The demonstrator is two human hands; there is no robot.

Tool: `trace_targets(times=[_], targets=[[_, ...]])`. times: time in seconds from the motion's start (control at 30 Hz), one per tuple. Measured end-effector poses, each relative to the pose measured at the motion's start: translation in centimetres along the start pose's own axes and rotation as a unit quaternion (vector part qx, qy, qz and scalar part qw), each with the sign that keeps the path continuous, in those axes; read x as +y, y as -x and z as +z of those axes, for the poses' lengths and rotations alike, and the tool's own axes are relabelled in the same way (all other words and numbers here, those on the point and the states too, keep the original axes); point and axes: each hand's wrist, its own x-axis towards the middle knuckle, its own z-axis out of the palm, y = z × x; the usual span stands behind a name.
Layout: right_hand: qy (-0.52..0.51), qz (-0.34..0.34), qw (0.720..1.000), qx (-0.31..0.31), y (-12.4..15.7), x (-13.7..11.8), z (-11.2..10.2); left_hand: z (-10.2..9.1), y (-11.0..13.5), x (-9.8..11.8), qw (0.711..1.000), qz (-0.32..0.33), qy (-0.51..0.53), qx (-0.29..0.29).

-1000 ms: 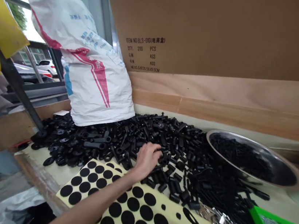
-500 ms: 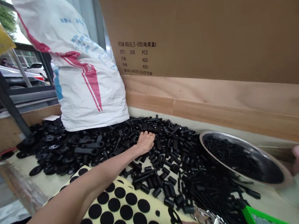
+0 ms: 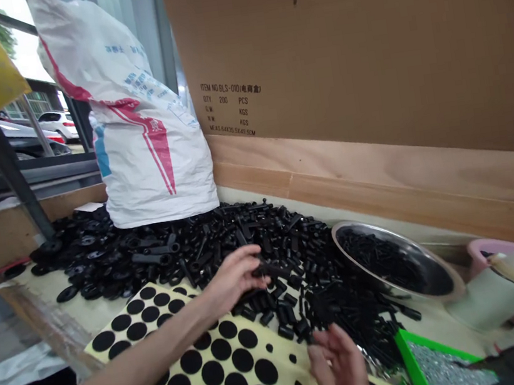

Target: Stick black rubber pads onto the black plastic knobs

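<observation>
On my feed, I see the left hand (image 3: 235, 279) curled by piled black plastic parts (image 3: 285, 226), the right hand (image 3: 339, 368) over a sheet of black discs (image 3: 285, 373).

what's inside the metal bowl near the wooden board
The metal bowl holds a heap of thin black parts. Those lower in the heap, and the bowl's bottom beneath them, are covered.

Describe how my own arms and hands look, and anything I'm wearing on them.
Your left hand is bare, with no glove, and your left forearm shows no sleeve, watch or bracelet. Your right hand is also ungloved; its forearm is out of frame, so any sleeve there can't be told. I see no ring on the visible fingers.
</observation>
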Motion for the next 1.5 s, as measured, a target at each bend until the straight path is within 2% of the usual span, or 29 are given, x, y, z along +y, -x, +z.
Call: trace_targets(times=[0.03, 0.07, 0.13, 0.17, 0.2, 0.23, 0.33, 0.37, 0.43, 0.5, 0.6, 0.67, 0.83, 1.03, 1.5], targets=[[-0.031, 0.034, 0.999, -0.025, -0.1, -0.6, -0.1, 0.9, 2.4, 0.0, 0.996, -0.024, 0.076, -0.028], [-0.062, 0.073, 0.994, -0.050, -0.2, -1.2, -0.1, 1.9, 4.7, -0.1, 0.973, -0.070, 0.211, -0.060], [-0.112, 0.134, 0.980, -0.098, -0.2, -2.2, -0.4, 3.8, 8.5, -0.4, 0.891, -0.161, 0.414, -0.095], [-0.125, 0.149, 0.975, -0.111, -0.1, -2.7, -0.6, 4.5, 10.0, -0.5, 0.855, -0.194, 0.472, -0.098], [-0.131, 0.153, 0.973, -0.115, -0.1, -3.0, -0.8, 5.1, 11.0, -0.6, 0.841, -0.213, 0.488, -0.095], [-0.133, 0.151, 0.972, -0.123, -0.1, -3.4, -1.0, 5.4, 11.7, -0.6, 0.847, -0.219, 0.476, -0.094], [-0.105, 0.134, 0.968, -0.185, 0.0, -4.1, -1.3, 5.2, 12.1, -0.1, 0.900, -0.205, 0.363, -0.127], [-0.086, 0.125, 0.965, -0.214, -0.1, -4.2, -1.3, 5.0, 11.9, 0.0, 0.909, -0.202, 0.333, -0.148], [-0.050, 0.107, 0.962, -0.247, -0.2, -4.5, -1.4, 4.5, 11.5, 0.2, 0.910, -0.203, 0.318, -0.174], [-0.024, 0.094, 0.972, -0.212, -0.3, -4.7, -1.5, 4.1, 11.3, 0.1, 0.898, -0.214, 0.348, -0.161], [0.007, 0.096, 0.993, -0.070, 0.1, -4.8, -2.1, 3.7, 11.2, -0.5, 0.890, -0.240, 0.377, -0.088], [-0.004, 0.107, 0.994, -0.015, 0.8, -4.7, -2.6, 3.6, 11.3, -0.9, 0.888, -0.254, 0.381, -0.048], [-0.058, 0.185, 0.978, -0.073, 3.3, -4.1, -2.3, 4.1, 11.3, -0.7, 0.862, -0.282, 0.421, 0.021], [-0.059, 0.235, 0.966, -0.090, 4.2, -3.7, -1.3, 4.7, 11.1, -0.4, 0.859, -0.275, 0.432, 0.017], [-0.084, 0.263, 0.959, -0.058, 4.2, -3.6, -0.4, 5.3, 11.1, -1.0, 0.873, -0.244, 0.422, 0.027]])
